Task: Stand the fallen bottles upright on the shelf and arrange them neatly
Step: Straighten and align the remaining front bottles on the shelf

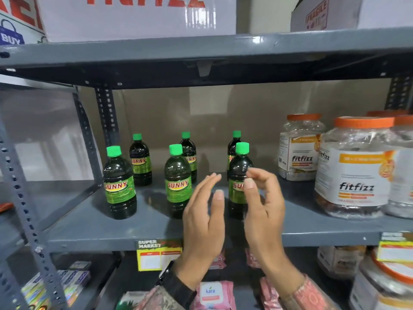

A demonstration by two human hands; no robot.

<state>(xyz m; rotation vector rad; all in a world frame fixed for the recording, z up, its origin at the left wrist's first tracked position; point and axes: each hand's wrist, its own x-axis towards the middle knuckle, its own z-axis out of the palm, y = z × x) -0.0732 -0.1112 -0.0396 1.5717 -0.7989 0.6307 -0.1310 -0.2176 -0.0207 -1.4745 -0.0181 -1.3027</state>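
Standing bottle point(240, 180) behind open fingers point(249, 183)

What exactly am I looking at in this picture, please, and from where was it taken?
There is no machine here. A person wears a wide-angle camera on the head, so this single picture looks forward and down at their own two bare hands in front of a grey metal shelf.

The left hand, with a dark watch on the wrist, and the right hand are both raised and open. Neither holds anything.

On the shelf stand six dark Sunny bottles with green caps, all upright, three in front and three behind. The right hand partly hides the front right one. To the right are clear Fitfizz jars with orange lids. Cardboard boxes sit on the shelf above, and small packets lie on the one below. No bottle is lying down.
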